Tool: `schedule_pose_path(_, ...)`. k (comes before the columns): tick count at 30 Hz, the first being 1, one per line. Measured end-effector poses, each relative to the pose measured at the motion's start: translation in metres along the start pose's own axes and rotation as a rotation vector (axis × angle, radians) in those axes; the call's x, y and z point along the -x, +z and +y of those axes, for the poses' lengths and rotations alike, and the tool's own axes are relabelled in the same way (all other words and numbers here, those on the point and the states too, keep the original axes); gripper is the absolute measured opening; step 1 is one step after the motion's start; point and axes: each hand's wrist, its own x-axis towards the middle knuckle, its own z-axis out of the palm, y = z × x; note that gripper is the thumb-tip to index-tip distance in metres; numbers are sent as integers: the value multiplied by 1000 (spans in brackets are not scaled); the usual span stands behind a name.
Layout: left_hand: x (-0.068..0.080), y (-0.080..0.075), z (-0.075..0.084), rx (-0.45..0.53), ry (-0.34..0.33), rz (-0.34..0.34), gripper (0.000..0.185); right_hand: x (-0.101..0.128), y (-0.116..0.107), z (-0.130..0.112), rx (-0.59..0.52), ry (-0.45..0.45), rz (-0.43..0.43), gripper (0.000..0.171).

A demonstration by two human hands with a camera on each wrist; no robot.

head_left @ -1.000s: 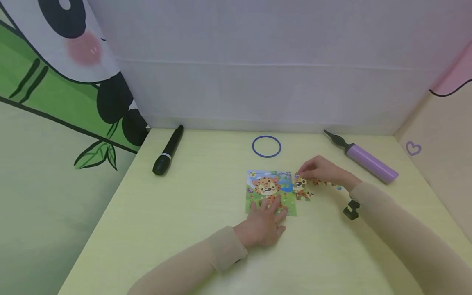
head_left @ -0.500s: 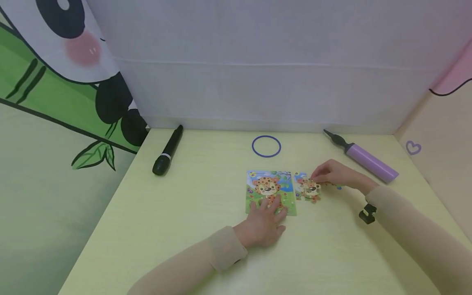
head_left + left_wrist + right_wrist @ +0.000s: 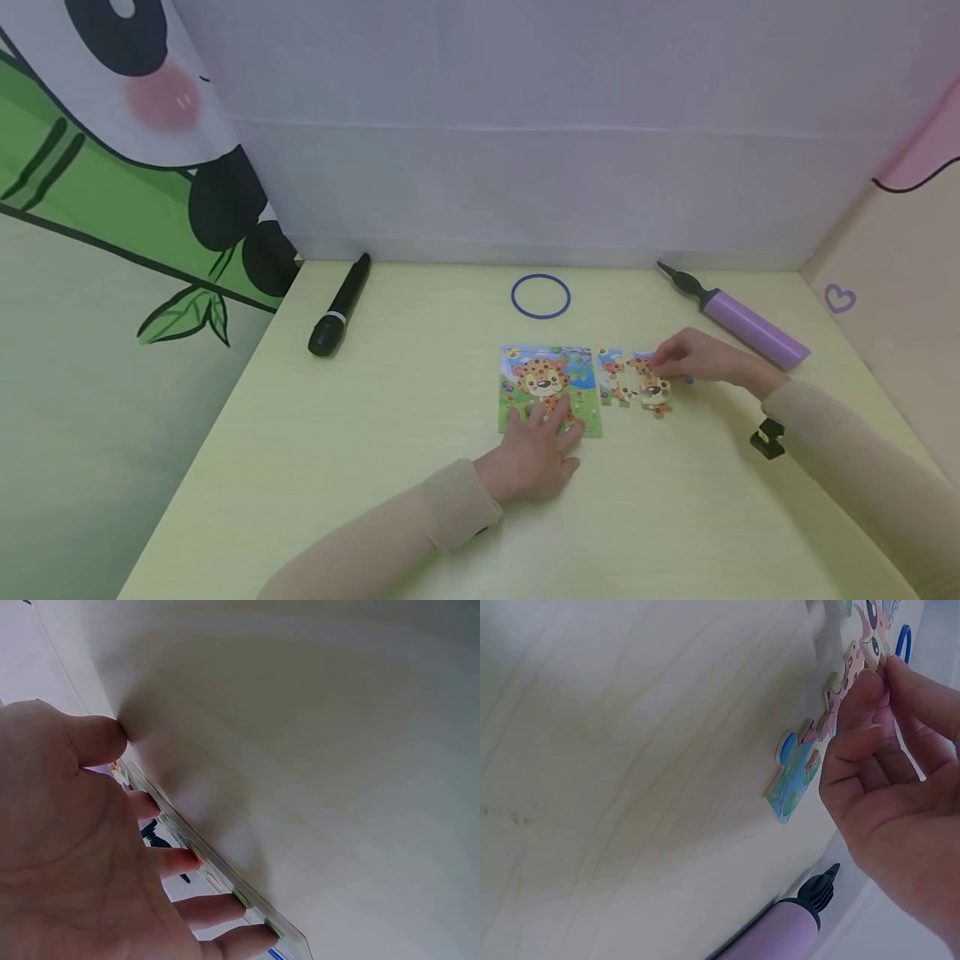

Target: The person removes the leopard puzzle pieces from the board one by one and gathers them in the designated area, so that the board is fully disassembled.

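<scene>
My left hand (image 3: 536,462) rests with spread fingers on the lower part of a leopard picture board (image 3: 540,375). In the left wrist view, its fingertips (image 3: 232,907) press on the board's edge side. Over to the right, my right hand (image 3: 693,358) pinches a jigsaw puzzle piece (image 3: 656,392) showing the leopard's face between thumb and forefinger. Several other puzzle pieces (image 3: 607,390) lie in a row right beside the board. One blue and green puzzle piece (image 3: 791,784) lies on the table below the right hand in the right wrist view.
A black microphone (image 3: 341,308) lies at the back left of the table (image 3: 375,433). A blue ring (image 3: 541,317) is behind the board. At the back right lies a purple hand pump (image 3: 753,329) with a black nozzle. A pale wall (image 3: 480,192) rises behind the table.
My right hand has moved rightward with the face piece, away from the board, uncovering pieces next to the board. The left hand has stayed in place.
</scene>
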Motion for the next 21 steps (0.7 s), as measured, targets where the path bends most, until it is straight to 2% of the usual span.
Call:
schedule_pose_path(12, 2, 0, 0, 19, -3, 2, 59, -1, 2, 3, 96, -58, 41, 12)
schedule_pose_path(21, 1, 1, 0, 6, -2, 6, 60, -3, 4, 6, 155, -51, 64, 11)
